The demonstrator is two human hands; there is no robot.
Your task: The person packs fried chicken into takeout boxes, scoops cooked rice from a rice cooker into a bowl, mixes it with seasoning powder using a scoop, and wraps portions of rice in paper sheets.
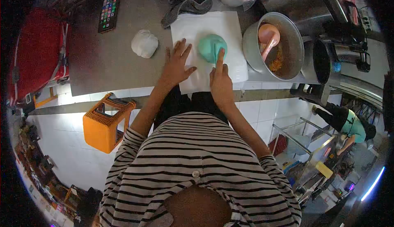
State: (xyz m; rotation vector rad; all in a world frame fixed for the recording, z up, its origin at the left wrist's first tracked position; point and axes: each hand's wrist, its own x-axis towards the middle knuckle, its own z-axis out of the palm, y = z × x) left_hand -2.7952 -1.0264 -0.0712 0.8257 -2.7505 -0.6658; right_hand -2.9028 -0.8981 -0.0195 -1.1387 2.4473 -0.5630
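My right hand grips a teal ladle by its short handle, index finger stretched along it. The ladle's round bowl lies over a white sheet on the metal table; what is under the bowl is hidden. My left hand rests on the sheet's left edge with its fingers spread, holding nothing. Left of that hand sits a white rounded lump; I cannot tell what it is made of.
A deep metal pot with a pink ladle stands to the right. A dark cloth and a phone lie on the table. An orange stool stands below left. Another person works at far right.
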